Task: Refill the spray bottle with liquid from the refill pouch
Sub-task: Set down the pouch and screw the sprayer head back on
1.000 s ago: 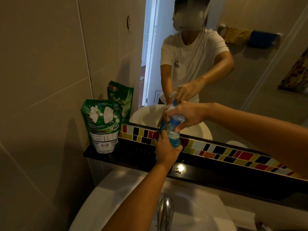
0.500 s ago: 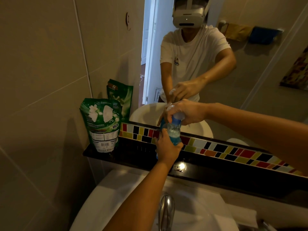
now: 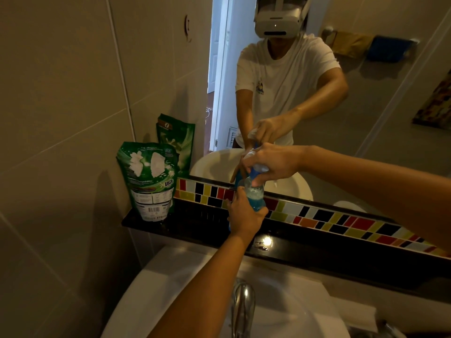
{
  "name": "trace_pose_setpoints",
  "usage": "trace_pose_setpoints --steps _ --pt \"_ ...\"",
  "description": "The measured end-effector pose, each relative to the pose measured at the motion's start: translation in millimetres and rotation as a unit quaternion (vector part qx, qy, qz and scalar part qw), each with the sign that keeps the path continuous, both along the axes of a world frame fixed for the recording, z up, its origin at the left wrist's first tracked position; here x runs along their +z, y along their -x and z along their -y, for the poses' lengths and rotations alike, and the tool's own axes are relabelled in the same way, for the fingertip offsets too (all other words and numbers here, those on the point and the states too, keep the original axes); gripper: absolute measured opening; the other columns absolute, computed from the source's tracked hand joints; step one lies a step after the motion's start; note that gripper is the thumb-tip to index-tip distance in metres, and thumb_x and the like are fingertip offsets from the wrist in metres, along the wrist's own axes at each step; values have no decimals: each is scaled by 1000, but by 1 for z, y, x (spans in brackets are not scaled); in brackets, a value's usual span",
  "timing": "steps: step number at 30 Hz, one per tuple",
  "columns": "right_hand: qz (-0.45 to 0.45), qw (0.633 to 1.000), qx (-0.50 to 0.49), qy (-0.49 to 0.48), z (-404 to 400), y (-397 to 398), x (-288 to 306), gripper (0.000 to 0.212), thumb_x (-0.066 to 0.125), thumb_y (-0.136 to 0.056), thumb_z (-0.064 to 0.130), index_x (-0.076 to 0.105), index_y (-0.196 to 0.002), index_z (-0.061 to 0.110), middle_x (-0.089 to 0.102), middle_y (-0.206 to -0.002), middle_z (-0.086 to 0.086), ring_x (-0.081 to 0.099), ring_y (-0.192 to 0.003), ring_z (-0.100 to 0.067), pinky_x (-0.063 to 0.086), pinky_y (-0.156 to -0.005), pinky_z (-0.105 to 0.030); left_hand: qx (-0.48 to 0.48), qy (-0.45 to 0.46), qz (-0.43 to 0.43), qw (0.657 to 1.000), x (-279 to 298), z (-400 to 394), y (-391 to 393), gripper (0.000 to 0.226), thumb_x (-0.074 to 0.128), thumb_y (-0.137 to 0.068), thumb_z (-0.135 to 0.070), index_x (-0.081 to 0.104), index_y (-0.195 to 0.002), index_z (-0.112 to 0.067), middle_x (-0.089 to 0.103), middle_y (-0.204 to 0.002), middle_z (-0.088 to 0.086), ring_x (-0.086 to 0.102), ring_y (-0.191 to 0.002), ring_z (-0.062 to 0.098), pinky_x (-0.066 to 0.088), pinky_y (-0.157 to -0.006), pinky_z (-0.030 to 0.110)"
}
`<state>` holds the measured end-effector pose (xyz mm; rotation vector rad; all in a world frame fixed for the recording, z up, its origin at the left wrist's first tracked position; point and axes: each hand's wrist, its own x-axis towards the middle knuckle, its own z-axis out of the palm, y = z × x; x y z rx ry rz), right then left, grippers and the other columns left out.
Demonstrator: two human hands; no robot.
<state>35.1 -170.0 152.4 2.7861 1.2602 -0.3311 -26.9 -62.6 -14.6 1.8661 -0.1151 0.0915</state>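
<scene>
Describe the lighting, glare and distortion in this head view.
Head view: dim, warm light; one bright glare spot on the glossy black ledge just right of the left hand; the pouch casts a soft shadow on the wall to its left; wide-angle bending curves the ledge and wall lines; the bottle and right hand are slightly soft, the tap softer.

Green refill pouch (image 3: pixel 148 181) on shelf: white "USA"-like lettering mid-front, "670" by the barcode at bottom; rest of print too small to read. Pouch's mirror reflection (image 3: pixel 176 140): round mark, unreadable.
</scene>
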Motion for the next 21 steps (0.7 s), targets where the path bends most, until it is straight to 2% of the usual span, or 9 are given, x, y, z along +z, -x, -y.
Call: trace_pose_setpoints --steps 3,6,8,11,14,17,21 --pt "-12 1000 1 4 -1 0 3 48 56 -78 64 55 -105 25 63 -102 1 62 -92 -18 55 -79 -41 -5 0 3 1000 0 -1 0 66 79 -72 -22 44 -129 -17 56 -130 6 47 -127 32 37 -110 59" --pt "-15 1000 5 16 6 -1 2 44 70 -72 49 51 -109 33 60 -109 5 60 -98 -18 53 -82 -42 -4 -4 6 1000 2 -1 2 65 79 -72 -22 44 -127 -15 56 -130 7 47 -127 32 37 -110 59" --pt "-15 1000 1 7 10 -2 0 40 70 -72 41 52 -107 32 61 -109 4 60 -99 -19 52 -83 -44 -5 -10 6 1000 2 0 3 65 78 -73 -20 44 -128 -13 56 -131 8 46 -127 31 35 -111 58" --pt "-19 1000 -8 12 8 -2 1 34 70 -76 38 53 -105 27 62 -105 2 60 -96 -19 52 -83 -43 -3 -3 1 1000 1 -1 2 67 79 -70 -25 44 -127 -18 57 -128 6 50 -124 31 43 -106 56" --pt "-19 1000 0 9 3 -1 2 33 67 -81 44 54 -103 23 64 -100 0 62 -88 -16 55 -78 -39 -9 -4 -6 1000 -4 -2 -1 69 78 -67 -29 43 -126 -21 57 -127 5 52 -122 33 45 -104 57" --pt "-17 1000 7 16 4 -1 3 41 69 -77 49 56 -107 24 63 -106 2 61 -95 -16 54 -82 -38 -10 1 0 1000 -4 -2 -1 68 79 -67 -27 44 -125 -19 58 -125 5 53 -120 33 45 -103 57" --pt "-19 1000 -6 20 4 -3 1 39 74 -74 31 58 -109 24 61 -111 1 58 -104 -20 50 -90 -45 -13 -2 0 1000 -3 -2 -3 65 81 -69 -23 45 -123 -18 57 -126 6 52 -121 31 48 -102 54"
